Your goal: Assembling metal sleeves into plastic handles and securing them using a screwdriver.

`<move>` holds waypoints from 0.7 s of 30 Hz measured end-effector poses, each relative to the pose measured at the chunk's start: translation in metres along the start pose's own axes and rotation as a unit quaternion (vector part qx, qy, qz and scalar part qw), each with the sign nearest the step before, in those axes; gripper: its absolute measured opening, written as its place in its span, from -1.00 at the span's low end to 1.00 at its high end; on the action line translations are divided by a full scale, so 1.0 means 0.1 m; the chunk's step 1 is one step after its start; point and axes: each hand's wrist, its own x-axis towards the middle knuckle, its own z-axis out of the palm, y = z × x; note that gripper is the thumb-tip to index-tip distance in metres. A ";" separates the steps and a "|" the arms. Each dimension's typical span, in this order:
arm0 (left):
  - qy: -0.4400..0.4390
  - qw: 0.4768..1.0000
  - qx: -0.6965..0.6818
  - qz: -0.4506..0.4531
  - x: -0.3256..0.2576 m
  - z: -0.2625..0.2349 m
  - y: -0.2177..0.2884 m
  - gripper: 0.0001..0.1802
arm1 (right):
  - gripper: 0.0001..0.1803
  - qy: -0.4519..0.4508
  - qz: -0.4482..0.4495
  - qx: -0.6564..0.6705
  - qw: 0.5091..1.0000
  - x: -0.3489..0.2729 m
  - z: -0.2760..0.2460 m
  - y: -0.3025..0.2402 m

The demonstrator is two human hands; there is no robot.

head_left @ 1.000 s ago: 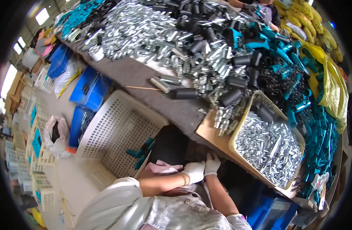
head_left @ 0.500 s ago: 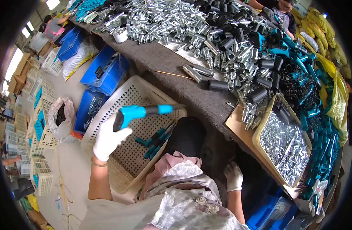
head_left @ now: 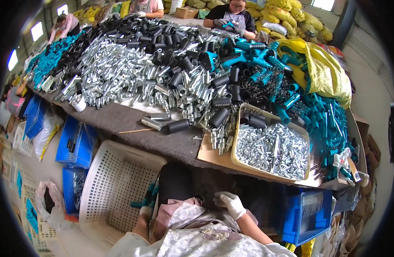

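My left hand (head_left: 146, 210), in a white glove, is down in the right side of a white perforated basket (head_left: 96, 192). Right by it lie teal-and-black pistol-shaped handles (head_left: 144, 198). Its fingers are mostly hidden, so what it holds does not show. My right hand (head_left: 231, 204), also white-gloved, hovers over the dark gap beside my lap. Its fingers are loosely bent and nothing shows in them. Beyond it on the table stands a yellowish tray (head_left: 236, 159) of small silver metal pins.
Piles of silver metal sleeves (head_left: 115, 70), black tubes (head_left: 220, 116) and teal handles (head_left: 334, 124) cover the table (head_left: 162, 143). A thin stick (head_left: 135, 131) lies near its edge. Blue bins (head_left: 306, 214) stand below to the right and left. Co-workers (head_left: 233, 19) work across the table.
My left hand, which held up a teal-and-black pistol-shaped handle, has lowered into the basket's right side. My right hand has risen and bent inward. The view has swung right and up.
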 end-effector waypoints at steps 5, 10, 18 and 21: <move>-0.155 0.644 -0.637 -0.395 -0.23 -0.85 -0.76 -0.60 | -0.67 -0.146 -0.085 -0.225 0.960 -0.33 0.15 -0.78; 0.204 0.506 -0.826 -0.144 -0.46 -2.82 -2.04 -0.71 | -0.72 -0.231 -0.223 -0.390 0.863 -0.45 0.59 -1.63; 0.444 0.814 -0.347 -0.137 -0.08 -4.49 -2.94 -0.68 | -0.80 -0.076 -0.520 -0.546 0.652 0.20 1.34 -2.47; 0.366 0.855 -0.341 -0.135 0.11 -4.44 -3.11 -0.65 | -0.80 0.040 -0.527 -0.634 0.564 0.53 1.34 -2.84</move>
